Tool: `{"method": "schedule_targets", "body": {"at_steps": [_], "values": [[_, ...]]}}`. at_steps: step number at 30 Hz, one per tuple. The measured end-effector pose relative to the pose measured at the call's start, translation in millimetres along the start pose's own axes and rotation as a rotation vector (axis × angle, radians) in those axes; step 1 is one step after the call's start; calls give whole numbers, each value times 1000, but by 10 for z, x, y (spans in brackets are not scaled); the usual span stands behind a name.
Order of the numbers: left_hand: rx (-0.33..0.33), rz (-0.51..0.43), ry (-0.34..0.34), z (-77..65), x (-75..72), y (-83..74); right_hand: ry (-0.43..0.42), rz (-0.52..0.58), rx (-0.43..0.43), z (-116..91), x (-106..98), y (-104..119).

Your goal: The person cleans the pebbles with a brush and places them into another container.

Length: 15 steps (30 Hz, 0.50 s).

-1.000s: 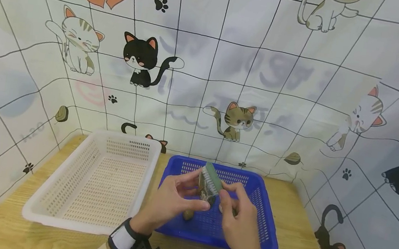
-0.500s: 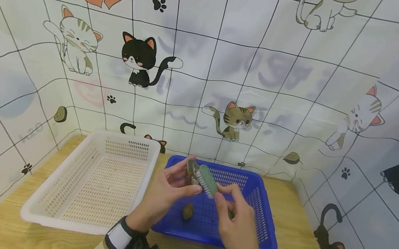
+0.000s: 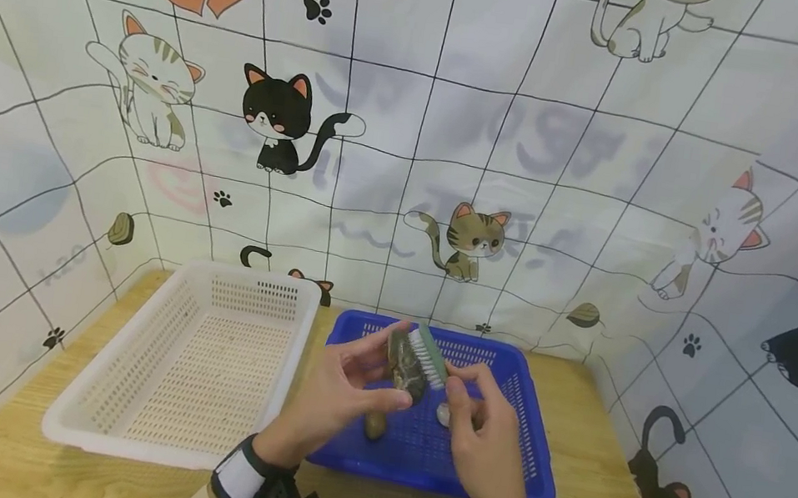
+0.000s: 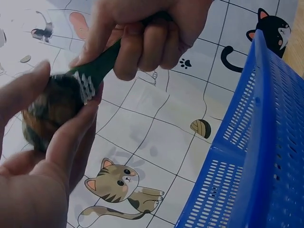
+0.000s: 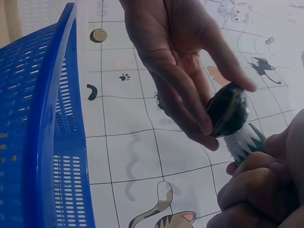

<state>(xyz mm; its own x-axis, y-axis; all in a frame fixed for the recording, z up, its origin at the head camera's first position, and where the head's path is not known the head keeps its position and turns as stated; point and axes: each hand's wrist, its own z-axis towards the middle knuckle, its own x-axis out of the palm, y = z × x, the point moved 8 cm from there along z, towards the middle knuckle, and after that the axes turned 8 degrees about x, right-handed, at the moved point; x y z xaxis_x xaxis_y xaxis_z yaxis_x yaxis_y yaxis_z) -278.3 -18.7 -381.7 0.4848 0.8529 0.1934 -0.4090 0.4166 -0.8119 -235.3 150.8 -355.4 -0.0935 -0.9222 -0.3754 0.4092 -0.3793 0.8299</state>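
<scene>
Presently, we find the left hand (image 3: 336, 384) with thumb and fingers clamped on a dark mottled stone (image 3: 405, 365), held above the blue basket (image 3: 399, 479). We note the right hand (image 3: 489, 438) with fingers curled round the handle of a green brush (image 3: 434, 356), its white bristles against the stone. Inside the basket we record a brown stone (image 3: 374, 426) and a pale object (image 3: 443, 414), partly hidden. We observe a white basket (image 3: 209, 367) just beside, on the wooden table (image 3: 594, 460).

Left hand (image 3: 342, 383) and right hand (image 3: 482, 435) crowd the space above the blue basket (image 3: 399, 476); free counter (image 3: 598, 464) lines the right edge, up to the wall (image 3: 620, 236).
</scene>
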Motion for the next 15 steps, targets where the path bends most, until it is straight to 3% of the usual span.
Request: {"method": "schedule_targets", "body": {"at_steps": [4,7,15], "values": [[-57,-6,-96,-19,-110,51,22,-31,-21,-44,53,-20],[-88,-22,-126,-29,-134,111,17,-68,-57,-66,97,-23],[-83,-7,19,-45,33,156,-44,-76,-17,1,28,-67]]}}
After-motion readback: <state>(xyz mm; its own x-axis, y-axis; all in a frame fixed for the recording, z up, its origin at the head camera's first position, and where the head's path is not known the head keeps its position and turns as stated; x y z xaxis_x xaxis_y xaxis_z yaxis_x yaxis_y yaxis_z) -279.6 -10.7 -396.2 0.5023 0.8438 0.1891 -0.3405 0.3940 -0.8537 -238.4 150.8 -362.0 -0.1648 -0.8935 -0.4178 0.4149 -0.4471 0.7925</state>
